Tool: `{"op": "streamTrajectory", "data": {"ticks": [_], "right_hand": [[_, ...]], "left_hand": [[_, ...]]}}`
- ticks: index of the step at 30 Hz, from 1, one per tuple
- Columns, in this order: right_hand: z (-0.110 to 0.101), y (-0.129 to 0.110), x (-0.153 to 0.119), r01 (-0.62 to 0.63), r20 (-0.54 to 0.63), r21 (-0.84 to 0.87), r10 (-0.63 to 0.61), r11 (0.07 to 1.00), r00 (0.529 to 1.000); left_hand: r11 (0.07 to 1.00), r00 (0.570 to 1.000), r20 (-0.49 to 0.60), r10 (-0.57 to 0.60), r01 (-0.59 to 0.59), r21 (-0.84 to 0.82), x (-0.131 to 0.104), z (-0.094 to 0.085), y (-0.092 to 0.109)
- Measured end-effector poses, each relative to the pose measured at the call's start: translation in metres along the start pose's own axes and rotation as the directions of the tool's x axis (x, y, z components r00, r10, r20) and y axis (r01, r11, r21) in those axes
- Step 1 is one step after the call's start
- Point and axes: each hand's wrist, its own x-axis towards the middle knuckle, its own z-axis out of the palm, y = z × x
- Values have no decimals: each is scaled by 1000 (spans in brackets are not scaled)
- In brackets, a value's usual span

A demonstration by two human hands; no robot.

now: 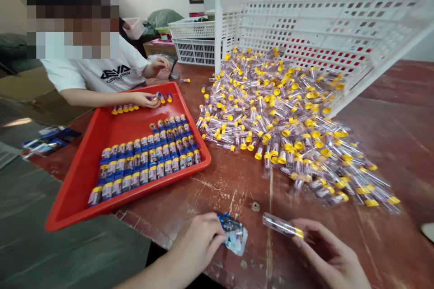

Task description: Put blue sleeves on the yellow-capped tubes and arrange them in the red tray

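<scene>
Between the thumb and fingers of my right hand (328,253) is a clear plastic tube (280,225), gripped at its yellow cap end and pointing left. I see nothing inside the tube. My left hand (200,239) is closed, its thumb and fingers pinching the left edge of a small printed plastic packet (236,240) in blue and pale colours. The packet lies low over the table in front of me, left of the tube. Whether it is one packet or several stacked ones, I cannot tell.
A large pile of yellow-capped tubes (271,108) spills from a tipped white crate (230,4) onto the red-brown table (224,189). On the left stands a red tray (135,192) with rows of filled tubes (152,158). Across it, a co-worker's hand (144,99) touches tubes.
</scene>
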Motion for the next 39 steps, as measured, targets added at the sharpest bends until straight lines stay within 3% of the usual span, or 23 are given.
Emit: {"op": "streamTrajectory", "data": {"ticks": [2, 5, 9, 12, 17, 20, 24, 27, 30, 33, 35, 36, 39], "right_hand": [[7, -6, -1, 35, 29, 25, -36, 999, 999], [19, -19, 4, 139, 61, 37, -141, 990, 988], [27, -32, 13, 296, 129, -17, -291, 955, 948], [23, -37, 18, 340, 203, -48, -324, 939, 924], [17, -44, 25, 237, 301, 92, -254, 967, 919], [20, -45, 28, 148, 307, 132, -183, 980, 934], [29, -45, 28, 101, 290, 170, -148, 980, 945], [42, -39, 21, -1, 313, 302, -99, 953, 945], [58, -28, 13, -331, 443, 524, 81, 785, 893], [73, -22, 6, -666, 640, 612, 228, 426, 734], [82, -26, 2, -757, 733, 625, 190, 193, 654], [86, -30, 0, -771, 755, 629, 154, 102, 637], [98, -43, -5, -764, 761, 645, 113, -20, 639]], "left_hand": [[978, 991, -32, -129, 122, -169, 3, -8, 5], [930, 969, -23, -246, 229, -287, 6, -13, 9], [899, 960, 19, -279, 269, -345, 5, -17, 11], [877, 961, 23, -275, 261, -405, 4, -20, 11], [773, 970, 151, -191, 243, -586, 5, -23, 12], [804, 977, 177, -118, 199, -561, 5, -26, 17], [847, 977, 179, -113, 189, -498, 2, -29, 23], [901, 985, 138, -103, 151, -408, 0, -27, 27], [912, 988, 121, -98, 138, -386, -1, -26, 29], [902, 987, 126, -103, 146, -406, -1, -26, 33], [878, 982, 152, -114, 171, -447, -1, -25, 36], [851, 977, 176, -124, 196, -487, -1, -23, 38], [727, 968, 223, -114, 234, -645, 0, -16, 41]]}}
